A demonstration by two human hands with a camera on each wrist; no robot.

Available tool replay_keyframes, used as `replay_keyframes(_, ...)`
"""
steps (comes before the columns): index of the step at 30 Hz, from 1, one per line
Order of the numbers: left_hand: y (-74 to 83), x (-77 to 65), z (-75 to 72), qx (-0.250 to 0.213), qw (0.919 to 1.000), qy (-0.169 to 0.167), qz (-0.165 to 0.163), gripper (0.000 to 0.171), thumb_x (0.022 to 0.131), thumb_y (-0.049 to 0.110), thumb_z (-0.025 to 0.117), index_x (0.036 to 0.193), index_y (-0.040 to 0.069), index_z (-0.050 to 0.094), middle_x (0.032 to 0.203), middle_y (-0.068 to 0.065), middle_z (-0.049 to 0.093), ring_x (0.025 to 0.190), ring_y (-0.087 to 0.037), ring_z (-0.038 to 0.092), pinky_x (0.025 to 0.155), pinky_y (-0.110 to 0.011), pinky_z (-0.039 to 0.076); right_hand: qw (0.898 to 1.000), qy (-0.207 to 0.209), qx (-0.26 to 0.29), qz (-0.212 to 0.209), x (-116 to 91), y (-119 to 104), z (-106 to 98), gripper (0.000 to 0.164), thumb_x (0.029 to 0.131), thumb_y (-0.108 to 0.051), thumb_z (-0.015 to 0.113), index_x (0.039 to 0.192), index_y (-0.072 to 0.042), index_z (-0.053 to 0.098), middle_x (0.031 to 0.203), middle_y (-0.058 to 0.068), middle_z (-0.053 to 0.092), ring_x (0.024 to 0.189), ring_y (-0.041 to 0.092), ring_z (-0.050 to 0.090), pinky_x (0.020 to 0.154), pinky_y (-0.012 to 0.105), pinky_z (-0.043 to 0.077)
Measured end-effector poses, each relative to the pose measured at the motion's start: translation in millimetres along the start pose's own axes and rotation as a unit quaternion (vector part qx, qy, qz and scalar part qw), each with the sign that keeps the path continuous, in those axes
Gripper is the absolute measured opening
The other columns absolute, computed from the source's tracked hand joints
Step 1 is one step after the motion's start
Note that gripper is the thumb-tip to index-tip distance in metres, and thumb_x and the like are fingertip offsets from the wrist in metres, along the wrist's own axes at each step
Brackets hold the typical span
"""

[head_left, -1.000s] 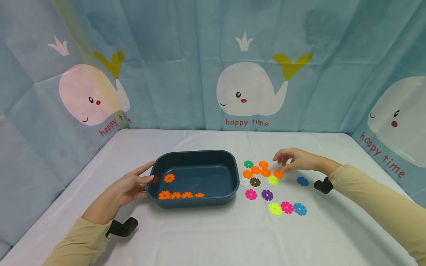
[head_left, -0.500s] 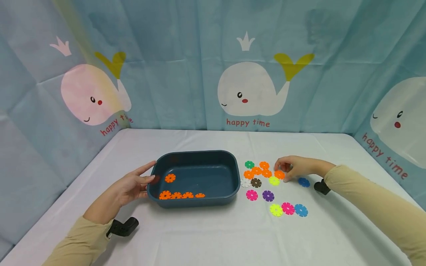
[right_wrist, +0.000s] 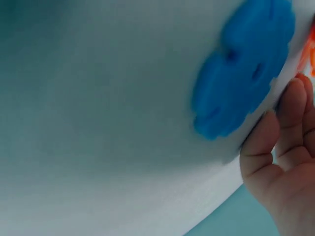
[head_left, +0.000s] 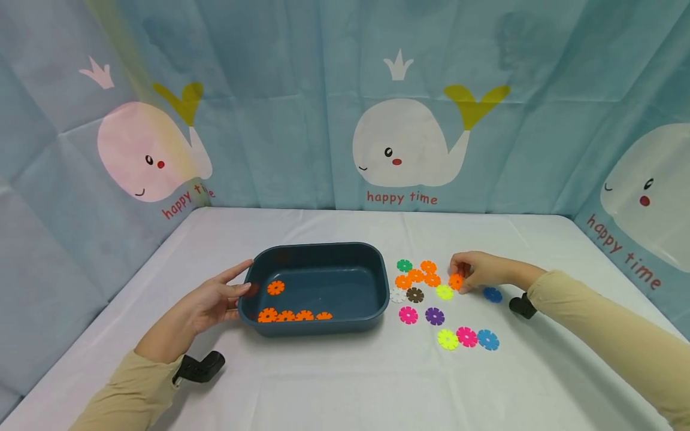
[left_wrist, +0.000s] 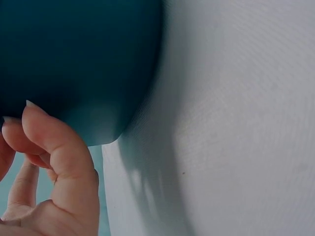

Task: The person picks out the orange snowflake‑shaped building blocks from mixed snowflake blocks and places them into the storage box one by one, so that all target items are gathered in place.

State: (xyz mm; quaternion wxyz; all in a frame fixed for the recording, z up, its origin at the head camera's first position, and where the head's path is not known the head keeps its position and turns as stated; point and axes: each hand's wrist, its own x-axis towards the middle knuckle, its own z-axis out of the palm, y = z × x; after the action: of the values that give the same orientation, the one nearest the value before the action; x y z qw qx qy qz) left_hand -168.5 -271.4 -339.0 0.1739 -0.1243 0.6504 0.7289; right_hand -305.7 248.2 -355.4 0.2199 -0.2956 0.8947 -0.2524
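Note:
My left hand (head_left: 212, 299) grips the left end of a dark blue plastic tub (head_left: 312, 327), its thumb tip over the rim. In the left wrist view, fingertips meet the tub's wall (left_wrist: 88, 64). My right hand (head_left: 482, 269) pinches an orange interlocking disc (head_left: 456, 282), which stands tilted on the table. The right wrist view shows only a part of this orange disc (right_wrist: 310, 51) beyond the fingertips; a blue disc (right_wrist: 246, 69) lies close by. Several orange discs (head_left: 276, 288) lie inside the tub.
Between tub and right hand lie more orange discs (head_left: 415, 275), a green disc (head_left: 404, 265), a brown disc (head_left: 415, 295) and a white disc (head_left: 398, 296). Nearer are a purple disc (head_left: 435, 316) and a row of yellow (head_left: 448, 339), pink and blue discs. A whale-print curtain (head_left: 280, 149) hangs behind.
My right hand came down onto the orange disc at the right of the group, shifted it slightly right and tipped it up. My left hand and the tub stay in place.

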Motion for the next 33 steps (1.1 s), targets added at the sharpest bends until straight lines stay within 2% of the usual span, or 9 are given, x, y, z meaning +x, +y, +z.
replay_keyframes(5, 1.5, 0.2, -1.4, 0.002, 1.0, -0.004, 0.002, 0.075, 0.098, 0.007, 0.056, 0.157, 0.02, 0.013, 0.103, -0.001, 0.059, 0.083, -0.017, 0.056, 0.072, -0.029, 0.054, 0.999, 0.037, -0.011, 0.0, -4, -9, 2, 0.025, 0.081, -0.004, 0.077, 0.089, -0.006, 0.054, 0.08, 0.001, 0.05, 0.076, 0.019, 0.049, 0.068, 0.028, 0.046)
replay_keyframes(9, 1.5, 0.3, -1.8, 0.004, 1.0, -0.004, 0.001, 0.075, 0.098, 0.007, 0.056, 0.157, 0.021, 0.013, 0.104, -0.001, 0.057, 0.082, -0.016, 0.055, 0.072, -0.029, 0.054, 0.999, 0.051, -0.001, 0.008, -6, -18, 1, 0.02, 0.083, 0.001, 0.072, 0.088, -0.004, 0.054, 0.077, 0.002, 0.051, 0.072, 0.018, 0.05, 0.064, 0.028, 0.047)
replay_keyframes(12, 0.8, 0.2, -2.3, 0.004, 1.0, -0.007, 0.001, 0.074, 0.098, 0.006, 0.055, 0.157, 0.02, 0.012, 0.102, -0.001, 0.058, 0.082, -0.016, 0.055, 0.071, -0.029, 0.054, 0.999, 0.049, 0.022, 0.006, -10, -24, -1, 0.016, 0.085, 0.003, 0.069, 0.099, 0.001, 0.059, 0.077, 0.003, 0.054, 0.069, 0.019, 0.052, 0.064, 0.03, 0.049)
replay_keyframes(16, -0.2, 0.4, -2.8, 0.0, 0.9999, -0.012, 0.001, 0.074, 0.099, 0.005, 0.054, 0.157, 0.019, 0.011, 0.101, -0.001, 0.059, 0.081, -0.016, 0.057, 0.071, -0.029, 0.055, 0.996, 0.045, 0.082, 0.006, -17, -36, -7, 0.032, 0.09, 0.003, 0.062, 0.121, 0.007, 0.061, 0.081, 0.006, 0.061, 0.071, 0.023, 0.056, 0.067, 0.031, 0.052)
replay_keyframes(21, -0.7, 0.6, -2.0, -0.004, 0.9999, -0.014, 0.001, 0.074, 0.099, 0.005, 0.054, 0.157, 0.019, 0.01, 0.1, -0.001, 0.06, 0.08, -0.015, 0.057, 0.071, -0.029, 0.055, 0.985, 0.05, 0.164, 0.013, -24, -54, -11, 0.038, 0.092, 0.0, 0.061, 0.128, 0.011, 0.056, 0.088, 0.012, 0.066, 0.08, 0.027, 0.062, 0.074, 0.031, 0.055)
replay_keyframes(27, -1.4, 0.2, -0.7, -0.004, 0.9999, -0.011, 0.002, 0.074, 0.099, 0.005, 0.053, 0.157, 0.019, 0.011, 0.099, -0.001, 0.06, 0.079, -0.015, 0.055, 0.071, -0.029, 0.055, 0.967, 0.051, 0.248, 0.01, -27, -79, -13, 0.046, 0.091, 0.001, 0.063, 0.133, 0.014, 0.048, 0.087, 0.012, 0.061, 0.089, 0.031, 0.067, 0.082, 0.035, 0.055)
replay_keyframes(33, -0.3, 0.4, -0.4, -0.006, 0.9999, -0.014, 0.002, 0.074, 0.099, 0.005, 0.052, 0.157, 0.018, 0.009, 0.099, 0.0, 0.062, 0.08, -0.016, 0.056, 0.071, -0.029, 0.055, 0.953, 0.054, 0.299, 0.014, -21, -101, -12, 0.048, 0.092, 0.0, 0.062, 0.136, 0.014, 0.045, 0.092, 0.012, 0.064, 0.09, 0.029, 0.068, 0.085, 0.038, 0.054)
